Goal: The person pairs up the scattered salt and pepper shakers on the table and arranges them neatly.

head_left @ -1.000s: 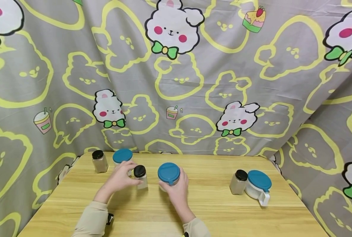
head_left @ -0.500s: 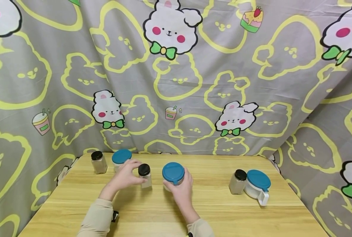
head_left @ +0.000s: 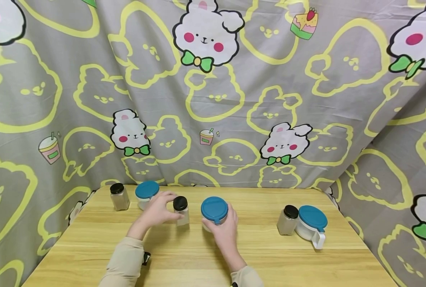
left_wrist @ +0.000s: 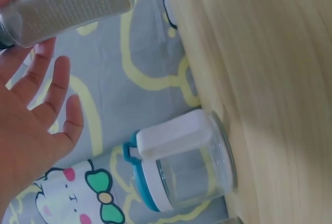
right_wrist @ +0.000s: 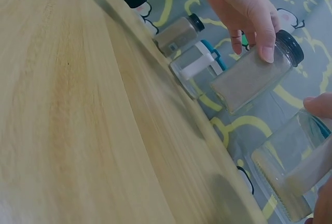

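Note:
My left hand (head_left: 158, 210) grips a square clear jar with a black lid (head_left: 180, 204) between thumb and fingers, near its neck; fine print shows on the glass in the left wrist view. To its right, my right hand (head_left: 228, 229) is wrapped around a clear jar with a blue lid (head_left: 214, 207) and a handle. In the right wrist view, this blue-lidded jar (right_wrist: 282, 167) hangs above the table, pale contents at its base. The black-lidded jar (right_wrist: 254, 79) is also held off the surface, upright. A gap separates the two jars.
At the back left of the wooden table (head_left: 184, 259) stand another black-lidded jar (head_left: 120, 198) and a blue-lidded jar (head_left: 147, 190), the latter partly behind my left hand. On the right, a black-lidded jar (head_left: 287, 223) stands beside a blue-lidded jar (head_left: 311, 223) with a white handle. A patterned curtain (head_left: 227, 119) hangs behind.
Both hands have moved to the right, each carrying its jar. The jars standing at the back left and on the right have stayed in place.

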Demonstrator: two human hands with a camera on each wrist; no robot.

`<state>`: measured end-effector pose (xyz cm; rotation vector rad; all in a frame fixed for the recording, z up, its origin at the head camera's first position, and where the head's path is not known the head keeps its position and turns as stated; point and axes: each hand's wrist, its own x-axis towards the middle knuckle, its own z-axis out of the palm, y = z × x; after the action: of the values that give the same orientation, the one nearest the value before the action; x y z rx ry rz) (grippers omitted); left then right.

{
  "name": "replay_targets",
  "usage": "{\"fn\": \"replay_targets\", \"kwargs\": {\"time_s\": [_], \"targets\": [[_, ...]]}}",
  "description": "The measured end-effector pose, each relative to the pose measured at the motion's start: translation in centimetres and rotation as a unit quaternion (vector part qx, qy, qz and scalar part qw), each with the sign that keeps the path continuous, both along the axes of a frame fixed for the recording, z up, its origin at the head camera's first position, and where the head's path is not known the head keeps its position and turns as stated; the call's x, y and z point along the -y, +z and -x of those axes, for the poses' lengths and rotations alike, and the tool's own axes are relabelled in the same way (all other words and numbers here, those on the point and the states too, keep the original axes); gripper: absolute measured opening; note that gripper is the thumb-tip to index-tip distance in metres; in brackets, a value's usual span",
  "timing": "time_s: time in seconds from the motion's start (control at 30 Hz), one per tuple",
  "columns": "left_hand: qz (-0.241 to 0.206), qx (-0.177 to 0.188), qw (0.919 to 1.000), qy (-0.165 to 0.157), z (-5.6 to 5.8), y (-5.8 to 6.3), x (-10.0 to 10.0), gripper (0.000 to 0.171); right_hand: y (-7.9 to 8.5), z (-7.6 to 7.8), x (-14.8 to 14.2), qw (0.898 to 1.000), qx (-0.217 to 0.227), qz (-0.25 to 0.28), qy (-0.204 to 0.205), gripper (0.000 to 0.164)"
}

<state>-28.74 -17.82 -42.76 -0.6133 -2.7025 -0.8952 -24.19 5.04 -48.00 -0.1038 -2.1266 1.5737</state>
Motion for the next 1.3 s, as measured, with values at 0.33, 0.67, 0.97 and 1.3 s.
{"fn": "replay_targets", "kwargs": {"time_s": [0.33, 0.67, 0.97, 1.3], "targets": [[-0.002, -0.002, 0.9999, -0.016, 0.6, -0.1, -1.3, 0.055, -0.1, 0.0, -1.0, 1.0, 0.002, 0.003, -0.003, 0.09], [-0.013, 0.034, 0.9992, -0.019, 0.8, 0.0, -2.7, 0.062, 0.1, -0.1, -2.0, 1.0, 0.007, 0.005, -0.011, 0.09], [-0.007, 0.042, 0.9989, -0.019, 1.1, -0.2, -4.0, 0.062, 0.0, -0.2, -2.8, 1.0, 0.015, 0.008, -0.024, 0.09], [-0.005, 0.051, 0.9984, -0.024, 1.3, -0.3, -5.4, 0.066, 0.0, -0.3, -3.9, 0.999, 0.021, 0.013, -0.041, 0.089]]}}
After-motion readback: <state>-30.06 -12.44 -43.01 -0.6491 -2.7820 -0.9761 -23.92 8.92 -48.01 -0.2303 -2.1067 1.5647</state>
